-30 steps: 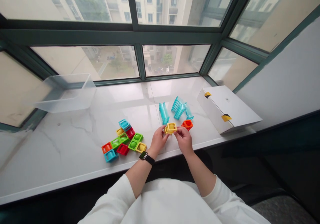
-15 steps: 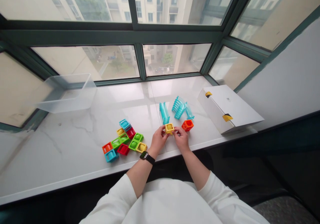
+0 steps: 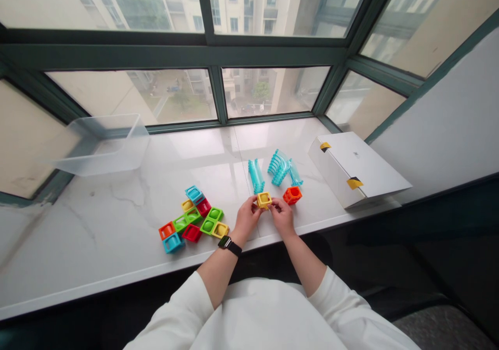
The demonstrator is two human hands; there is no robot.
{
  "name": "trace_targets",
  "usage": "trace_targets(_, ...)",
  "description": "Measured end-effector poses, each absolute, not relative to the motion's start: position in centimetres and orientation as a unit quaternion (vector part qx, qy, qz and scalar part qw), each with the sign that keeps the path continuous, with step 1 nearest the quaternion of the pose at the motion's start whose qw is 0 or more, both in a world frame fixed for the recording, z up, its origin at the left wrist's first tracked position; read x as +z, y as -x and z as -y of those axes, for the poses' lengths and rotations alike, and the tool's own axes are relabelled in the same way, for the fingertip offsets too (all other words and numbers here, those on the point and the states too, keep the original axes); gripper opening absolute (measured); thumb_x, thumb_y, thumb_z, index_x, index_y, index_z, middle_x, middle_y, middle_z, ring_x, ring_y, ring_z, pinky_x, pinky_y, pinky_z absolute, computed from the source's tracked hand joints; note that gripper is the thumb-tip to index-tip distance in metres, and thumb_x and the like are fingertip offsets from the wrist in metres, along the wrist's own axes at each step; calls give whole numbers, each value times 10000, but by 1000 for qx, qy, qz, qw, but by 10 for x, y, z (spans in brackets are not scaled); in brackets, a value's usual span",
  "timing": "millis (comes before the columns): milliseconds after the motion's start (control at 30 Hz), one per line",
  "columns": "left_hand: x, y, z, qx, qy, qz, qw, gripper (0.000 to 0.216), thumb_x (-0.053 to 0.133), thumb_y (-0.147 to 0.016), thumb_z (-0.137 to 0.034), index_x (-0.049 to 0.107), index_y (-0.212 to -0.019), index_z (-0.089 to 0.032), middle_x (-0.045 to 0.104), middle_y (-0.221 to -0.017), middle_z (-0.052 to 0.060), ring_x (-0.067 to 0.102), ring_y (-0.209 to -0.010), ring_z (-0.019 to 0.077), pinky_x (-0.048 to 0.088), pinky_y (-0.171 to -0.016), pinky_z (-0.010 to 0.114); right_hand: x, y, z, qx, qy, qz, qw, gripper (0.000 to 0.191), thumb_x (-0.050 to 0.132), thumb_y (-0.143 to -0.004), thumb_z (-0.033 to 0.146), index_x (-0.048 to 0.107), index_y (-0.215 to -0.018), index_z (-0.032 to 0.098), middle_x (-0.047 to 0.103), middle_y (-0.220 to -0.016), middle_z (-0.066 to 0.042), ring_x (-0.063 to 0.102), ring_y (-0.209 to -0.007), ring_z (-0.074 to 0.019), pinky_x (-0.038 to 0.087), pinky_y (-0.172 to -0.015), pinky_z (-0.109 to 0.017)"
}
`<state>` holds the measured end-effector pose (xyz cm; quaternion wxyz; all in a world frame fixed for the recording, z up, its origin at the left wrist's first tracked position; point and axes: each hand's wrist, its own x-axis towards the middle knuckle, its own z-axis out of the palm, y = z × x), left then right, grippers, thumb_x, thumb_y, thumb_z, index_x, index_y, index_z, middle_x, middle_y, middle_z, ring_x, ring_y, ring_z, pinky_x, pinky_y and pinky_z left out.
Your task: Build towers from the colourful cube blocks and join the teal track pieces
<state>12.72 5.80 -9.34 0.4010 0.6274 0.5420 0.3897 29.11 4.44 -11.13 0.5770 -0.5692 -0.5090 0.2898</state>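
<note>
Between my two hands is a yellow toy block [image 3: 264, 200], a cube with a rounded hollow in its face. My left hand [image 3: 247, 218] grips it from the left, fingers closed on its side. From the right, the fingertips of my right hand [image 3: 282, 217] pinch the same block. Just beyond it lies a straight turquoise track piece [image 3: 256, 176]. A curved turquoise track piece [image 3: 278, 168] rests farther right, with another turquoise piece [image 3: 295, 173] beside it. Close to my right hand sits an orange-red block [image 3: 292, 195].
Left of my hands, several coloured blocks lie in a cluster, among them a green double block [image 3: 212, 221], a red block [image 3: 192, 233] and a blue block [image 3: 173, 243]. A clear plastic bin [image 3: 105, 157] stands far left. On the right is a white box [image 3: 356, 165].
</note>
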Motion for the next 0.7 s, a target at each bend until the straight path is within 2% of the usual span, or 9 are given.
trace_targets(167,-93,-128,-57,393,-630,-539,397,420,753,-893,-238,666,-1304,-244,774,-1120,49,663,-835,180,539,-816,337,-114,-291,-44,287,567,514,576,187,750,-891,406,786,-925,226,798,-1092,-108,750,-985,-269,612,-830,-389)
trace_targets(467,-94,-129,-58,396,-627,-542,396,425,761,-885,-218,663,-1298,-241,777,-1100,49,675,-841,180,545,-832,340,-114,-291,-44,284,564,518,577,182,750,-895,409,770,-918,229,791,-1096,-110,750,-1006,-272,631,-868,-409)
trace_targets(700,-97,-126,-58,397,-632,-534,398,466,773,-897,-327,653,-1338,-233,768,-1055,50,664,-800,178,545,-780,331,-114,-291,-44,285,559,524,576,174,741,-905,397,769,-933,228,781,-1100,-108,748,-975,-260,633,-838,-392)
